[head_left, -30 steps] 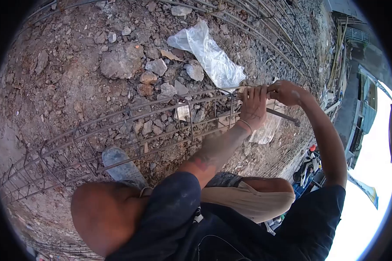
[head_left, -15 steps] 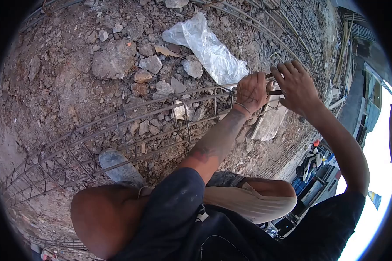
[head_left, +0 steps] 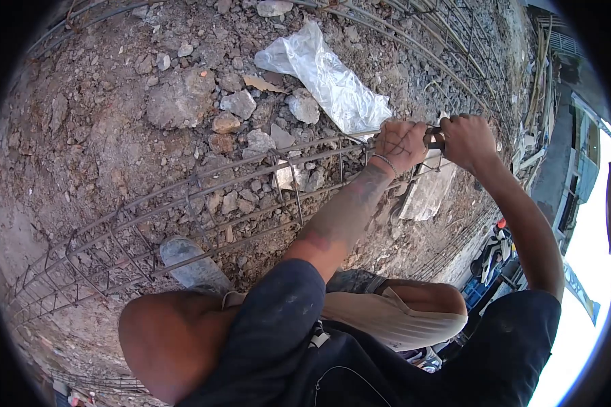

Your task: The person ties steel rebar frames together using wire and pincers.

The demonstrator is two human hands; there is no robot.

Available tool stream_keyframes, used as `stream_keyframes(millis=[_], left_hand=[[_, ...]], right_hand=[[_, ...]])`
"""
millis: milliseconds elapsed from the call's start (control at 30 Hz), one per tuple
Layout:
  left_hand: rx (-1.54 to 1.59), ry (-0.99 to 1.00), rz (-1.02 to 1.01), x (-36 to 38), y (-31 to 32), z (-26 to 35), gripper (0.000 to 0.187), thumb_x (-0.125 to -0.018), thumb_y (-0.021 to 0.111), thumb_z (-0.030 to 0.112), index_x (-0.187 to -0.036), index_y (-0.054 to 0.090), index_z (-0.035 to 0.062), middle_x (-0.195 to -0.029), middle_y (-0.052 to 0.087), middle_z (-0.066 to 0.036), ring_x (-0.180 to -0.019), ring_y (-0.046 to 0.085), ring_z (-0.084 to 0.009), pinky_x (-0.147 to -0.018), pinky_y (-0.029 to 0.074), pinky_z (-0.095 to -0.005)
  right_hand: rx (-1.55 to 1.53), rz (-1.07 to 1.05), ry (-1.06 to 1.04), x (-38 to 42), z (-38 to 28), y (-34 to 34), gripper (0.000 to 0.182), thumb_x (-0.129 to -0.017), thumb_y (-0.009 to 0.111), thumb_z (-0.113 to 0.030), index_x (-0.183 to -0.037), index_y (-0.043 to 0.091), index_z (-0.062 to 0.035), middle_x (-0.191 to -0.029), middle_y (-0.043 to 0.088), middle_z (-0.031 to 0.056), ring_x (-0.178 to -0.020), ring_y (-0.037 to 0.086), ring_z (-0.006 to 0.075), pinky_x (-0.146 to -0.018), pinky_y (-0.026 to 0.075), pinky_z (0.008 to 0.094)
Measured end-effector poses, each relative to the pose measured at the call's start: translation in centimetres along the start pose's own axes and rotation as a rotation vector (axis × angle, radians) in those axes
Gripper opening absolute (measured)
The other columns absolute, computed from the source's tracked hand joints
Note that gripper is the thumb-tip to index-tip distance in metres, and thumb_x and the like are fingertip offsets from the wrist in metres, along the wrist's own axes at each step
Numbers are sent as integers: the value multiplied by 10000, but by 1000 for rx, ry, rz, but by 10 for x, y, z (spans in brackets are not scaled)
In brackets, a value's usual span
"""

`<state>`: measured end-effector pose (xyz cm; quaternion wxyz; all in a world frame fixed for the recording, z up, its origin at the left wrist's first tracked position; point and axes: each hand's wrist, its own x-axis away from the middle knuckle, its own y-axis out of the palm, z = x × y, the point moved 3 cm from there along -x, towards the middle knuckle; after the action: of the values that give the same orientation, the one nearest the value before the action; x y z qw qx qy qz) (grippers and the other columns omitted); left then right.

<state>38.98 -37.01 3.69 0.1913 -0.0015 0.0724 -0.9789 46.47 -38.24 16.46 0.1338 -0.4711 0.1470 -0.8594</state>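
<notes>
A long rebar cage (head_left: 244, 178) of thin steel bars and bent stirrups runs over rubble, from the lower left up to my hands. My left hand (head_left: 400, 146), with a bracelet at the wrist, is closed in a fist near the cage's right part. Two short dark bars (head_left: 436, 144), close together, bridge the gap between my hands. My right hand (head_left: 468, 141) is closed round their right ends, knuckles upward. I cannot tell whether these are tool handles or rebar. A pale flat slab (head_left: 428, 191) lies under the cage below my hands.
Crumpled clear plastic sheeting (head_left: 329, 78) lies beyond the cage. Broken stones (head_left: 237, 104) cover the ground. More rebar (head_left: 448, 51) stretches along the upper right. A dusty boot (head_left: 195, 268) rests against the cage. A bent knee (head_left: 431, 298) is close below my hands.
My right hand has gone from spread fingers to a closed grip, moving slightly down. The two dark bars sit nearer each other. My left hand stays closed, shifted slightly right.
</notes>
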Motion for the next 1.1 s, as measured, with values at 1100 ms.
stream_keyframes(millis=[1100], left_hand=[[2219, -1005, 739, 17, 56, 4, 325, -975, 461, 370, -1130, 455, 85, -957, 595, -80, -896, 616, -183, -764, 538, -303]], right_hand=[[-312, 42, -164, -19, 29, 9, 382, -928, 481, -410, -930, 657, -70, -868, 659, 129, -861, 612, 332, -749, 461, 441]])
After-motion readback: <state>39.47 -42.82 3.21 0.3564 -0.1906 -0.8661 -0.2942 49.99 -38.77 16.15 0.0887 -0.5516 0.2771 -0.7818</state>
